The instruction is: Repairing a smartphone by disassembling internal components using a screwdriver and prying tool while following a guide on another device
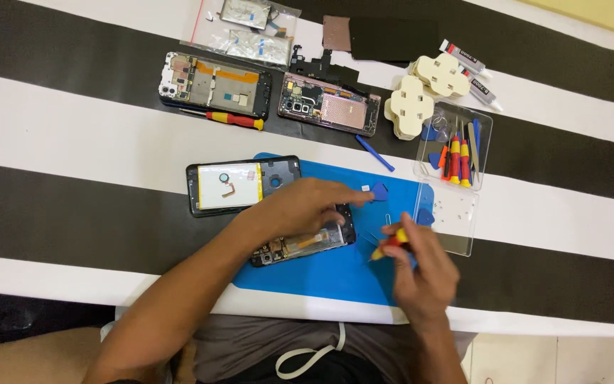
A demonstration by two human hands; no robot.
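A: What kind of place is this?

B: Looks like a phone fix-it spot at home. Opened phones (214,85) w/ insides showing, a blue work mat (335,274), small screwdrivers in a clear box (481,135), glue tubes (474,78).

A: Why home?

B: Striped black & white cloth (72,142) on the table, not a shop bench.

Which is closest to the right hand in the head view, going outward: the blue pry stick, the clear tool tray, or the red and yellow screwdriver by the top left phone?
From the right hand:
1. Clear tool tray, up and to its right.
2. Blue pry stick, straight up, past the blue mat; close to the tray's distance, hard to separate.
3. Red and yellow screwdriver, far up-left, plainly farthest.
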